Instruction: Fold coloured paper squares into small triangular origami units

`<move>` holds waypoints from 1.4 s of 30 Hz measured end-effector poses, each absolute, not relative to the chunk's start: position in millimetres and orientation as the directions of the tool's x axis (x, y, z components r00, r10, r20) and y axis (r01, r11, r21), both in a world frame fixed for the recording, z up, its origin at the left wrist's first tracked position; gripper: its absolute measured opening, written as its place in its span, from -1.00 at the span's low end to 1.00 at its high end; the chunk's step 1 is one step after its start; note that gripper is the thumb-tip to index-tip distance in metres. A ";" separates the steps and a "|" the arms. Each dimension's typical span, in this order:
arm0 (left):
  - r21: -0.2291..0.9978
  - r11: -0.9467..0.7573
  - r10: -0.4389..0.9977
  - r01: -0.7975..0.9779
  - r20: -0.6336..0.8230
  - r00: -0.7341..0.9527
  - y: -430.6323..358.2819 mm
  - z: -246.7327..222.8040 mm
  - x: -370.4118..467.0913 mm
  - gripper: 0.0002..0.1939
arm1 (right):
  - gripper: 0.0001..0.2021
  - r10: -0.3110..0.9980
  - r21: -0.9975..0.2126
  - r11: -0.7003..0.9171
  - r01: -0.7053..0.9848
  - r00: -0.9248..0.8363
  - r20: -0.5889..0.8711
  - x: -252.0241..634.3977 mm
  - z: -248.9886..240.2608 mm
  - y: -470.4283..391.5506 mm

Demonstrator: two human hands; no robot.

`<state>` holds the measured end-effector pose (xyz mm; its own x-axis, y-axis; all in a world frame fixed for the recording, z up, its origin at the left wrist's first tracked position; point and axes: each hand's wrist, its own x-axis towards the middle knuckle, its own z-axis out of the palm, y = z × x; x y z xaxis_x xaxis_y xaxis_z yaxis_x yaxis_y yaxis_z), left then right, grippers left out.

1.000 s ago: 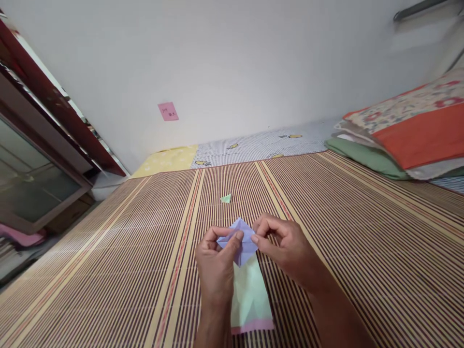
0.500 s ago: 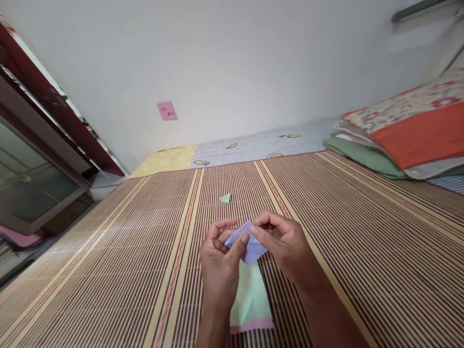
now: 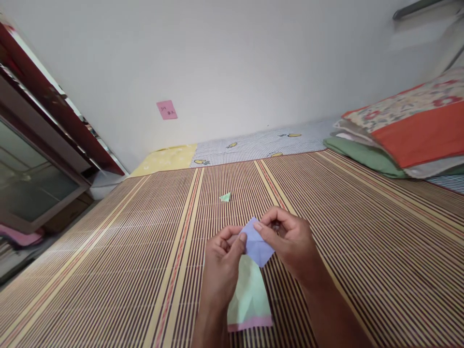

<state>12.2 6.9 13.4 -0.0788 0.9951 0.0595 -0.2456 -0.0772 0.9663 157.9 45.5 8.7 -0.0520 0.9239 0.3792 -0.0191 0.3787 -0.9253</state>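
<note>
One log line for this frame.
left hand: pinching purple paper | right hand: pinching same paper | green sheet: on striped mat

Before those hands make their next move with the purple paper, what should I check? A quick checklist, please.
1. Left hand grip: ok, pinching the left edge of the purple paper.
2. Right hand grip: ok, thumb on the paper near its top corner.
3. Back of the purple paper: cannot tell, it faces away.
4. Small green piece apart from both hands: ok, on the striped mat beyond them.
5. Larger green paper fully visible: not ok, partly hidden.
</note>
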 end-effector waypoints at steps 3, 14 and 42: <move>0.964 -0.096 0.995 -0.246 0.089 -0.040 5.4 15.8 11.0 -0.78 | -0.80 0.930 -0.933 0.358 -0.039 -0.080 0.360 160.3 5.1 47.9; 0.986 -0.028 0.997 -0.166 0.017 -0.069 8.4 9.3 6.9 -0.76 | -0.82 0.917 -0.939 0.341 -0.042 -0.205 0.342 160.2 8.5 44.7; 0.966 0.007 0.994 -0.260 -0.035 -0.104 11.9 8.2 12.9 -0.68 | -0.79 0.896 -0.928 0.371 -0.018 -0.255 0.363 160.3 9.6 44.2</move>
